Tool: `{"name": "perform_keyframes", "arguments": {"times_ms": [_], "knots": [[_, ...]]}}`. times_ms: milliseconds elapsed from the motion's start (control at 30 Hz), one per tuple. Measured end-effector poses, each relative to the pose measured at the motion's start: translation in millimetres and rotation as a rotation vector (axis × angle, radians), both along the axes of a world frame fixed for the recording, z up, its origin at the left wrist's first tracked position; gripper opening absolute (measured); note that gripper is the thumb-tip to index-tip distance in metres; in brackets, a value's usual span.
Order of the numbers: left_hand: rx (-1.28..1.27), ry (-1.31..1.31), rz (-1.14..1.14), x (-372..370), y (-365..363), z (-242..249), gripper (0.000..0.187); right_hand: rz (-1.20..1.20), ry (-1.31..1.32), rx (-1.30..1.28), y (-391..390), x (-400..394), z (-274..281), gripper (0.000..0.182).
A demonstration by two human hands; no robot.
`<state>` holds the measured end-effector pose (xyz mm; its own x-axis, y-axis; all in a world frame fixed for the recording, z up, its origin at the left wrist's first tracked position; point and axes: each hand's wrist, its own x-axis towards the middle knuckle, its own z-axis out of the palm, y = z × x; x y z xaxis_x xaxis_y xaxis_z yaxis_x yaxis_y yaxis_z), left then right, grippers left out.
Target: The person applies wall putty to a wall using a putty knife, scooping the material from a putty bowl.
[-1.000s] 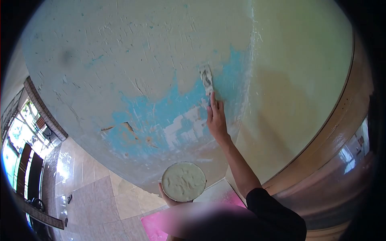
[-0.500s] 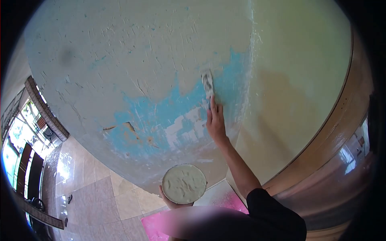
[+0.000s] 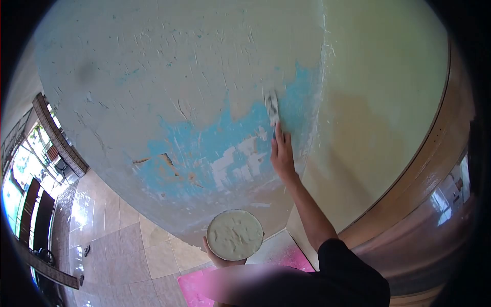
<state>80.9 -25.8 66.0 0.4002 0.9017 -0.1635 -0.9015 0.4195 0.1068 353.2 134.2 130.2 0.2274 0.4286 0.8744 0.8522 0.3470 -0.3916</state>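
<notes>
My right hand [image 3: 283, 153] is closed round the handle of a putty knife [image 3: 272, 106], whose smeared blade lies against the wall [image 3: 204, 56] at the upper edge of a bare blue patch [image 3: 199, 143]. Low in the view, my left hand [image 3: 217, 256] holds up a round container of pale putty [image 3: 235, 234] from below; most of that hand is hidden behind it. Greyish filler covers the wall above the patch, with ridges and small blue specks. White smears and a torn, peeling spot [image 3: 168, 159] mark the blue area.
A yellowish wall [image 3: 383, 102] meets this one at a corner on the right, edged by a brown wooden surface [image 3: 409, 189]. Below lie a pink sheet [image 3: 192, 289] and floor tiles [image 3: 120, 250]. Dark panels [image 3: 41, 212] stand by a bright opening at the left.
My right hand and the putty knife have shifted a little to the right along the wall. My left hand and the container have hardly moved.
</notes>
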Motion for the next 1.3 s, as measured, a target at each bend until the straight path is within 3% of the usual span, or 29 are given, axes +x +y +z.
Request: {"name": "perform_keyframes", "arguments": {"times_ms": [100, 200, 300, 400, 600, 700, 800, 867, 1000, 1100, 1300], "knots": [[0.012, 0.023, 0.005, 0, -3, -1, 0.073, 0.069, 0.001, -0.060, -14, 3, -57, 0.060], [-0.002, -0.017, -0.009, -1, -1, 4, 0.073, 0.060, -0.014, 0.031, -15, 7, -49, 0.061], [0.018, 0.014, -0.011, 0, -3, 6, 0.073, 0.029, -0.005, 0.102, -9, 9, 13, 0.062], [-0.046, 0.044, 0.004, 0, -3, 4, 0.072, 0.066, 0.048, 0.024, 0, 9, 32, 0.063], [0.011, -0.069, -0.004, -1, -5, 3, 0.071, 0.060, 0.010, -0.038, -15, 16, -72, 0.063], [0.024, -0.033, 0.013, 0, -4, 2, 0.070, 0.013, 0.020, 0.018, -12, 25, -48, 0.057], [0.013, -0.023, 0.005, 1, -7, 5, 0.070, 0.016, 0.043, 0.053, 0, 33, 11, 0.059], [0.015, -0.025, -0.004, 2, -6, 2, 0.071, 0.041, 0.065, 0.017, 6, 37, 17, 0.062], [-0.003, -0.026, 0.012, 2, -6, 0, 0.072, -0.044, -0.015, 0.013, -5, 39, -58, 0.061], [0.000, -0.019, 0.016, 1, -5, -2, 0.073, 0.048, 0.021, -0.042, -13, 41, -79, 0.060], [0.024, -0.064, -0.011, 4, -6, -3, 0.075, 0.060, -0.001, 0.063, 4, 31, 29, 0.060]]}}
